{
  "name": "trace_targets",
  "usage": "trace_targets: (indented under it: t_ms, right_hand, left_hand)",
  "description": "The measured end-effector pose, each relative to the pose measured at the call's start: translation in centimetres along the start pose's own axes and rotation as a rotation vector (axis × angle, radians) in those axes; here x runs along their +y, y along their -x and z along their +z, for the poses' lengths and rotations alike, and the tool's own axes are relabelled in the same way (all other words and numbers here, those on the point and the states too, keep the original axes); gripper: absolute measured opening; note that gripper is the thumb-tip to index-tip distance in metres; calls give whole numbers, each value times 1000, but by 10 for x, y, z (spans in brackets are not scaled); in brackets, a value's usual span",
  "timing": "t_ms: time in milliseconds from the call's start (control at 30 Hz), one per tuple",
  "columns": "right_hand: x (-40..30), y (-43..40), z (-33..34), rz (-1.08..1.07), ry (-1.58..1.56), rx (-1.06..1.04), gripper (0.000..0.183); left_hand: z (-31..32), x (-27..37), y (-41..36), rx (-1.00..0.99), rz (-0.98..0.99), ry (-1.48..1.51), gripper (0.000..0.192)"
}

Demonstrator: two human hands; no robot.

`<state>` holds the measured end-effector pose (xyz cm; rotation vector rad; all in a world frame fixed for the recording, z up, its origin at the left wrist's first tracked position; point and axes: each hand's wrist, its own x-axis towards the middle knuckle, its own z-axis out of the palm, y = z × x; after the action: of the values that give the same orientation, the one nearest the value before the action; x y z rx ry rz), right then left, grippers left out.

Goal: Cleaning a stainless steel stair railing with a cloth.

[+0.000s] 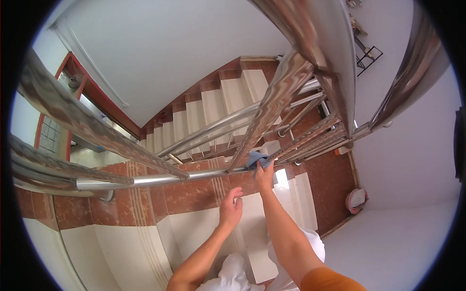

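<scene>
A blue-grey cloth [257,160] is gripped in my right hand [264,174], pressed against the low part of the metal stair railing where a baluster meets the bottom rail [160,179]. The fingers are partly hidden by the cloth. My left hand [230,209] hangs over the steps just left of it, holding nothing, its fingers loosely curled and apart. Patterned metal balusters [271,105] rise from the bottom rail towards me. A thick, shiny handrail [324,32] passes close at the upper right.
Pale steps [204,222] with reddish-brown marble edging descend beneath me. Beyond the railing runs another flight of stairs [207,105]. A round pinkish container [356,200] stands by the right wall. A red-framed doorway [109,116] opens at the left. A black metal frame [369,60] sits at the upper right.
</scene>
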<state>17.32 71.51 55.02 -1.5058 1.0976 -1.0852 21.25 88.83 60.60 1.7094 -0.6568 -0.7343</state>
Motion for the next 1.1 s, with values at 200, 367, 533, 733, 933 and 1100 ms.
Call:
trace_targets:
  t_ms: [200, 367, 533, 733, 933, 1100]
  right_hand:
    - [35, 9, 38, 243, -95, 135, 36]
    - [54, 21, 59, 453, 346, 130, 56]
    - [26, 27, 61, 524, 321, 44, 70]
    - [-17, 19, 54, 975, -893, 249, 43]
    - [-12, 57, 76, 901, -1235, 127, 33]
    - [-56, 87, 93, 928, -1302, 67, 33]
  left_hand:
    - [-23, -13, 12, 65, -26, -73, 31]
    - [-10, -18, 4, 58, -39, 14, 33]
    - [-29, -9, -9, 182, -70, 95, 31]
    - [-65, -6, -6, 295, -88, 77, 29]
    - [-66, -23, -5, 350, -72, 214, 26]
    - [-85, -26, -4, 445, -141, 262, 26]
